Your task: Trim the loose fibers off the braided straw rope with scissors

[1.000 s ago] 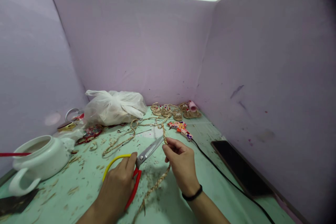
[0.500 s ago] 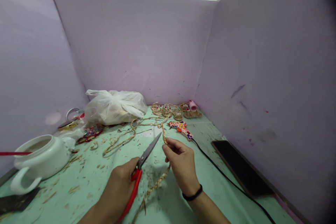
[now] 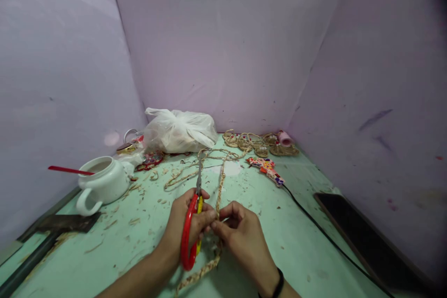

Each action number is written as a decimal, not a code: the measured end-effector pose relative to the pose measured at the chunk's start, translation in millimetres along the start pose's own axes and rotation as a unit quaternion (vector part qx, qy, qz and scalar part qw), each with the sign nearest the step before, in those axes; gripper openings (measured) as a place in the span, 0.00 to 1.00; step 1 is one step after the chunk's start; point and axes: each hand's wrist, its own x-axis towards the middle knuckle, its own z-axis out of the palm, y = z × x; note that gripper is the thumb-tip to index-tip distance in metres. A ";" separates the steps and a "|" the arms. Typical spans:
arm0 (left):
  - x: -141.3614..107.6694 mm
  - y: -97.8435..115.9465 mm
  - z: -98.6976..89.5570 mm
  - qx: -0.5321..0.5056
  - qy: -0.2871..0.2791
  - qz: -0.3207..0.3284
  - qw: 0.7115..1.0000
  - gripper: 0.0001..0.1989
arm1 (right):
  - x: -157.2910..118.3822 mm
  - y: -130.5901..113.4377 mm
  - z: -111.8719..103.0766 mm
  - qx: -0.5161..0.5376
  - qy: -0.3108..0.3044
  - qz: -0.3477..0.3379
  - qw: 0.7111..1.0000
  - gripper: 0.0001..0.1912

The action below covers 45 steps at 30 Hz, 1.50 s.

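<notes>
Along the middle of the pale green surface (image 3: pixel 286 237), a long braided straw cord (image 3: pixel 221 184) runs toward the far edge, where a knotted white plastic bag (image 3: pixel 182 130) sits left of centre; a rounded white pot (image 3: pixel 111 185) stands by the left edge. Between the side edges, the right hand (image 3: pixel 242 233) pinches the cord, and the left hand (image 3: pixel 174 227), fingertips close beside, grips scissors (image 3: pixel 190 209) with red and yellow handles, blades pointing to the far edge.
</notes>
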 end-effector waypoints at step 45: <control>15.1 -15.5 -27.0 0.742 0.074 0.328 0.581 0.19 | 27.5 -29.8 -44.5 0.142 0.154 -0.041 0.977 0.11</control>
